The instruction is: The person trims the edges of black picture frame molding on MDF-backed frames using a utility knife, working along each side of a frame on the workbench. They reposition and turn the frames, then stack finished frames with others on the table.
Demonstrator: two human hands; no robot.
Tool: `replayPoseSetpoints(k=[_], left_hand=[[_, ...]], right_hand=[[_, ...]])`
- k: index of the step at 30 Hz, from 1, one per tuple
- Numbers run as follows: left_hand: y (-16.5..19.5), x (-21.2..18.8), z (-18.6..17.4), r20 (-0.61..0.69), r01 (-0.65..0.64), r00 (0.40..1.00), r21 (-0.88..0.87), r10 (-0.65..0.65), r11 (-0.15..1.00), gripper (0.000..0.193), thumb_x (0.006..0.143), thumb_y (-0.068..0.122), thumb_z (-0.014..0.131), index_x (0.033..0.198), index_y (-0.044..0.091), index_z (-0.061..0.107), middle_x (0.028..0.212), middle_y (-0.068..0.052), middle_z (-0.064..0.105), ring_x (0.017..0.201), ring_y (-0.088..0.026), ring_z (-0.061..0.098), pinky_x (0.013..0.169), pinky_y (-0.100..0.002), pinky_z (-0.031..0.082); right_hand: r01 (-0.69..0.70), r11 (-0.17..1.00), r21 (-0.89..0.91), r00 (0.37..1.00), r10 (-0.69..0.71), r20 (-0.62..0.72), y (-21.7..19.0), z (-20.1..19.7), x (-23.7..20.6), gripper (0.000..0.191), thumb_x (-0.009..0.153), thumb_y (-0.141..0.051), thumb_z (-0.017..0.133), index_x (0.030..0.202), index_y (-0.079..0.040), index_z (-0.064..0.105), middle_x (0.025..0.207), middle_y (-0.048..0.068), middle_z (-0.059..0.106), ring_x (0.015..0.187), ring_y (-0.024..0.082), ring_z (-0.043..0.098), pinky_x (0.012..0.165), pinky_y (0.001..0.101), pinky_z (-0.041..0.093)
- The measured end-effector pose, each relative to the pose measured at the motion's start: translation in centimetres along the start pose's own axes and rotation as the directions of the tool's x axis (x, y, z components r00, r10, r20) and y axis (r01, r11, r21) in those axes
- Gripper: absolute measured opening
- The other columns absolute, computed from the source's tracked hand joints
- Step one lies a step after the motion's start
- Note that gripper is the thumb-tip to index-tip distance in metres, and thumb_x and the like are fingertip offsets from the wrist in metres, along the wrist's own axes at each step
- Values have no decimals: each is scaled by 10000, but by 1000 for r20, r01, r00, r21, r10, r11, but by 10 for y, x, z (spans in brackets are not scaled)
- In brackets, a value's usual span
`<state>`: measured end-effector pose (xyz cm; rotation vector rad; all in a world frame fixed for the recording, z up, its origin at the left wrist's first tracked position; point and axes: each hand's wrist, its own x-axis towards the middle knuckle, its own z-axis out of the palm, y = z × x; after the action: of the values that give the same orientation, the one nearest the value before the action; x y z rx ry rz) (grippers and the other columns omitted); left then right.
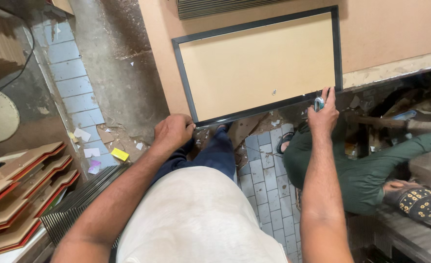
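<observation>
Hands grip one black-edged frame [257,63] lying back-up on the far worktable [395,34]; left hand [173,131] curls closed over its near left corner; right hand [324,113] pinches a small metal tool [318,103] at the near right edge; backing board looks seated, one fastener [274,91] visible; further fixing seemingly remains; left, stacked boards [16,195].

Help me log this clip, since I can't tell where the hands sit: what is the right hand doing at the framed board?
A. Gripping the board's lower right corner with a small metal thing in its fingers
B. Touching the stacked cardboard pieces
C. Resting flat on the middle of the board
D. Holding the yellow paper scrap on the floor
A: the right hand sits at the lower right corner of the framed board, with a small metal thing in it.
</observation>
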<state>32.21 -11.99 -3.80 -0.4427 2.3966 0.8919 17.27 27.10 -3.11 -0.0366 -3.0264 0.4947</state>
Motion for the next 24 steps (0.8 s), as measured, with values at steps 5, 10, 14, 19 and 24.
replayPoseSetpoints(k=[5,10,14,19,24], left_hand=[[2,-2,4,-13,-2,1000,21,2,1000,211,909,299,698,1000,132,791,992,-139,760,977,-348,720,854,-474,547],[2,1,9,-18,-6,1000,25,6,1000,216,910,328,700,980,146,793,984,-150,754,982,-368,710,849,-483,544],[0,3,12,2,23,1000,9,-23,1000,222,910,344,696,976,151,785,980,-134,756,986,-360,709,850,-484,538],[0,2,12,34,22,999,-12,-22,1000,241,888,375,706,987,168,781,954,-124,755,973,-349,707,851,-478,532],[-2,-1,14,46,42,998,-32,-40,999,259,906,397,683,986,170,779,919,-113,760,951,-328,717,846,-471,538]], right_hand=[[-48,999,8,993,47,107,4,9,-8,997,810,-10,747,1630,-32,181,1439,233,603,976,370,734,843,445,606],[166,982,89,981,-174,90,-43,46,-73,863,1087,36,586,1683,-65,-30,1690,200,390,737,184,729,560,250,561],[379,874,304,860,-454,232,-126,84,-164,956,956,27,643,1718,-104,81,1244,53,630,701,215,692,592,314,573],[489,673,554,734,-661,154,-168,75,-192,891,880,90,606,1659,-47,196,1527,265,557,821,331,724,705,384,579],[242,667,705,842,-505,188,-154,49,-174,431,953,-92,714,1349,-77,545,1192,182,723,931,334,769,792,378,618]])
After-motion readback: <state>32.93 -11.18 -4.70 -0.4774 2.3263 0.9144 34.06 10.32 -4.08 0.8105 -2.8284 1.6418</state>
